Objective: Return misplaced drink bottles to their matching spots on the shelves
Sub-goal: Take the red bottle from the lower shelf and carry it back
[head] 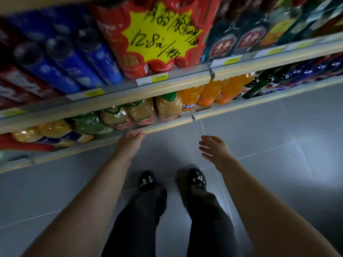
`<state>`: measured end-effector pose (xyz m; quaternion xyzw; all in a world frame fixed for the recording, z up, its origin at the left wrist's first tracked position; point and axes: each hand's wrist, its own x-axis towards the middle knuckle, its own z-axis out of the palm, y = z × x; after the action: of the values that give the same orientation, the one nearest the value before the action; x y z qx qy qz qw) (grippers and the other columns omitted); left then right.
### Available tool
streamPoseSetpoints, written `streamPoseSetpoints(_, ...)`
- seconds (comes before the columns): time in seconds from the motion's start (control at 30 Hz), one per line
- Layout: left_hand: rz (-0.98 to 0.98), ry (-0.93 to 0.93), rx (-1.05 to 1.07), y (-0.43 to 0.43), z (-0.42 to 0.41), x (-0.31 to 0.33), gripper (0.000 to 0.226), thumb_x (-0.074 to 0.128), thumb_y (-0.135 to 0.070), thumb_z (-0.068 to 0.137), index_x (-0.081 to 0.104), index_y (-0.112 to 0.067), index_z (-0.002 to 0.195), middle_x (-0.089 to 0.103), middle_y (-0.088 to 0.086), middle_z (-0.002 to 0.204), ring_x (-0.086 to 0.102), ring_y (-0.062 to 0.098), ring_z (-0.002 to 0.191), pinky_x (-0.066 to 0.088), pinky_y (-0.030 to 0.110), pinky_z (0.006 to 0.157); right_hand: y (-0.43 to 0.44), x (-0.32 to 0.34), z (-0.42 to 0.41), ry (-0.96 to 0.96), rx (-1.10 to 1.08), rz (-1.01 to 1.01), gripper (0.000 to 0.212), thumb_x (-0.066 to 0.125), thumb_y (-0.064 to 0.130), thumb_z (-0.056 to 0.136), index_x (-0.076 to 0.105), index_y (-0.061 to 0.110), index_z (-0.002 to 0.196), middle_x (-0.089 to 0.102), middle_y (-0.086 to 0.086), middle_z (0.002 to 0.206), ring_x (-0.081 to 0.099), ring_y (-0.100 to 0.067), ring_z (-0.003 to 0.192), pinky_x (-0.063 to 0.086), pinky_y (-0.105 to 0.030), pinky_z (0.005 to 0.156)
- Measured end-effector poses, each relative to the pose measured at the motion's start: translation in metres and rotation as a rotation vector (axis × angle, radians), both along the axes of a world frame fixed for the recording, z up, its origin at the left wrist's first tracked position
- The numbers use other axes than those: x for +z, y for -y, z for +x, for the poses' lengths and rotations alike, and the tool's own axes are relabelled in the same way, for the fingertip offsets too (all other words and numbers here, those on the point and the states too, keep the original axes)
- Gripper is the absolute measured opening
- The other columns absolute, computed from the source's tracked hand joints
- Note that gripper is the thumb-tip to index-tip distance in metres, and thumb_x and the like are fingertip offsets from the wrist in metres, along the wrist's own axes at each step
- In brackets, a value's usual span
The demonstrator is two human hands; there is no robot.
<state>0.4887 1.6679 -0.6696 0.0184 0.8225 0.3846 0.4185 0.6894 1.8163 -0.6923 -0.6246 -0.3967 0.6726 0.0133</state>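
The left hand (130, 143) is curling its fingers over the front edge of the lower shelf (167, 125), gripping the rail and no bottle. The right hand (215, 148) is hovering over the grey floor (278, 127) just right of it, fingers spread and empty. Pale juice bottles (141, 112) are sitting on that shelf directly beyond the left hand, with orange soda bottles (213, 91) further right.

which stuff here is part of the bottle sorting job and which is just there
Job: orange soda bottles; pale juice bottles; green bottle; lower shelf edge; left hand at that edge; right hand, empty.

Just there: yellow price sign; floor tiles; shoes.
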Motion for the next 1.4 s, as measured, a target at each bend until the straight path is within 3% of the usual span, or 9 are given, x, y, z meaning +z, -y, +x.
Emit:
streamPoseSetpoints(0.07, 0.03, 0.022, -0.064, 0.01, 0.003, 0.057, 0.009, 0.058, -0.031, 0.072, 0.062, -0.023, 0.072, 0.061, 0.007, 0.101, 0.057, 0.027, 0.106, 0.043, 0.043, 0.097, 0.017, 0.055, 0.006, 0.006, 0.044, 0.007, 0.009, 0.055, 0.028, 0.095, 0.06, 0.024, 0.088, 0.064, -0.003, 0.096, 0.061, -0.021, 0.091, 0.048, -0.033, 0.078)
streamPoseSetpoints(0.17, 0.056, 0.061, -0.101, 0.035, 0.008, 0.121, 0.014, 0.057, -0.026, 0.086, 0.061, -0.023, 0.073, 0.061, 0.004, 0.1, 0.057, 0.021, 0.093, 0.039, 0.028, 0.071, 0.05, 0.129, 0.017, -0.024, 0.056, 0.046, 0.007, 0.057, 0.027, 0.095, 0.06, 0.024, 0.09, 0.065, -0.003, 0.094, 0.063, -0.02, 0.086, 0.051, -0.032, 0.077)
streamPoseSetpoints(0.23, 0.082, 0.06, -0.098, 0.06, 0.013, 0.153, 0.013, 0.057, -0.029, 0.085, 0.057, -0.021, 0.074, 0.057, 0.005, 0.094, 0.052, 0.017, 0.089, 0.031, 0.029, 0.064, 0.076, 0.163, 0.028, -0.044, 0.083, 0.047, 0.008, 0.056, 0.025, 0.095, 0.061, 0.023, 0.089, 0.065, -0.004, 0.092, 0.063, -0.019, 0.083, 0.05, -0.033, 0.08)
streamPoseSetpoints(0.37, 0.104, -0.018, 0.05, 0.121, 0.046, 0.2, 0.023, 0.057, -0.042, 0.069, 0.057, -0.019, 0.069, 0.063, 0.004, 0.093, 0.057, 0.02, 0.091, 0.036, 0.035, 0.077, 0.126, 0.208, 0.058, -0.112, 0.101, 0.048, 0.011, 0.055, 0.019, 0.096, 0.061, 0.021, 0.087, 0.063, -0.003, 0.085, 0.06, -0.017, 0.075, 0.047, -0.03, 0.073)
streamPoseSetpoints(0.5, 0.187, 0.041, 0.246, 0.195, 0.108, 0.212, 0.015, 0.058, -0.023, 0.089, 0.06, -0.02, 0.075, 0.065, -0.002, 0.068, 0.057, 0.018, 0.065, 0.036, 0.024, 0.053, 0.177, 0.237, 0.109, -0.148, 0.112, 0.119, 0.008, 0.058, 0.02, 0.093, 0.062, 0.017, 0.086, 0.063, -0.004, 0.084, 0.059, -0.016, 0.076, 0.045, -0.028, 0.069)
streamPoseSetpoints(0.57, 0.196, 0.099, 0.275, 0.225, 0.138, 0.222, 0.014, 0.055, -0.022, 0.092, 0.06, -0.02, 0.079, 0.062, -0.003, 0.072, 0.055, 0.011, 0.06, 0.038, 0.021, 0.046, 0.199, 0.252, 0.134, -0.14, 0.103, 0.147, 0.007, 0.06, 0.022, 0.091, 0.063, 0.016, 0.089, 0.065, -0.004, 0.088, 0.061, -0.017, 0.081, 0.047, -0.028, 0.072)
streamPoseSetpoints(0.97, 0.364, 0.068, 0.418, 0.37, 0.184, 0.294, 0.011, 0.05, -0.021, 0.096, 0.054, -0.022, 0.086, 0.06, -0.004, 0.084, 0.056, 0.009, 0.073, 0.037, 0.024, 0.063, 0.316, 0.319, 0.136, -0.236, 0.171, 0.207, 0.011, 0.06, 0.026, 0.091, 0.062, 0.018, 0.097, 0.069, -0.004, 0.099, 0.065, -0.017, 0.094, 0.05, -0.028, 0.075)
streamPoseSetpoints(1.23, 0.403, 0.072, 0.434, 0.49, 0.101, 0.302, 0.005, 0.054, -0.027, 0.094, 0.057, -0.022, 0.092, 0.064, -0.003, 0.092, 0.059, 0.013, 0.085, 0.042, 0.03, 0.076, 0.43, 0.315, 0.047, -0.238, 0.207, 0.197, 0.009, 0.061, 0.025, 0.091, 0.062, 0.018, 0.096, 0.068, -0.004, 0.099, 0.065, -0.017, 0.091, 0.05, -0.028, 0.075)
streamPoseSetpoints(1.4, 0.341, 0.056, 0.521, 0.587, 0.023, 0.294, 0.011, 0.055, -0.027, 0.093, 0.059, -0.022, 0.084, 0.065, -0.006, 0.086, 0.059, 0.01, 0.076, 0.039, 0.027, 0.064, 0.514, 0.298, -0.018, -0.276, 0.185, 0.217, 0.009, 0.061, 0.024, 0.092, 0.064, 0.017, 0.096, 0.069, -0.006, 0.098, 0.066, -0.018, 0.09, 0.051, -0.028, 0.077)
